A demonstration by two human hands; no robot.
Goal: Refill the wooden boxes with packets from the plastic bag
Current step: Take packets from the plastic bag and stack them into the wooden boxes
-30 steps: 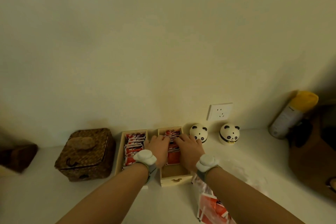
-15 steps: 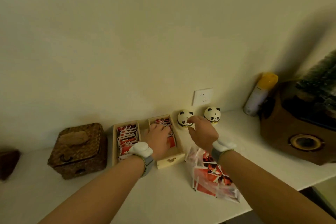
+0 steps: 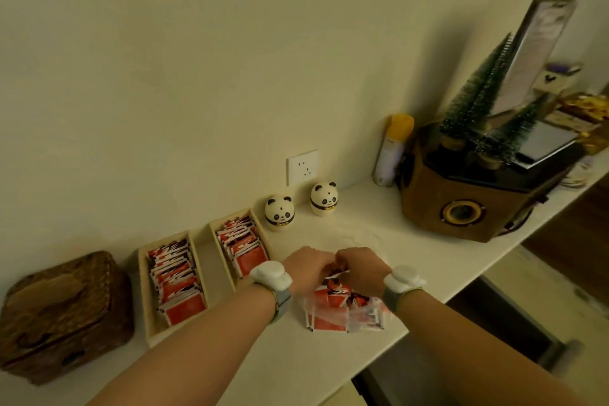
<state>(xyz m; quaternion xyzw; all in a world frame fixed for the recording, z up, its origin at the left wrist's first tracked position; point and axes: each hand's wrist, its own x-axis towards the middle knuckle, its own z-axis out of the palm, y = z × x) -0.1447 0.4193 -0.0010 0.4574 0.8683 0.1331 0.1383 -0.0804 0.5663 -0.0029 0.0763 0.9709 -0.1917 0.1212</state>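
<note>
Two open wooden boxes stand on the white shelf, each packed with upright red-and-white packets: the left box (image 3: 145, 300) and the right box (image 3: 220, 247). To their right lies a clear plastic bag (image 3: 346, 311) with more red packets inside. My left hand (image 3: 308, 269) and my right hand (image 3: 361, 265) meet at the bag's far end, fingers curled round its top edge. What the fingertips pinch is hidden behind the knuckles. Both wrists carry white bands.
A woven brown box (image 3: 62, 313) sits left of the wooden boxes. Two panda figurines (image 3: 280, 212) (image 3: 324, 199) stand near the wall under a socket (image 3: 302, 166). Farther right are a spray can (image 3: 392, 150), a brown speaker box (image 3: 474, 198) with small trees, and the shelf's front edge (image 3: 428, 316).
Both hands left the right wooden box and came together on the plastic bag, the right hand first. The view swung to the right, bringing the speaker box in.
</note>
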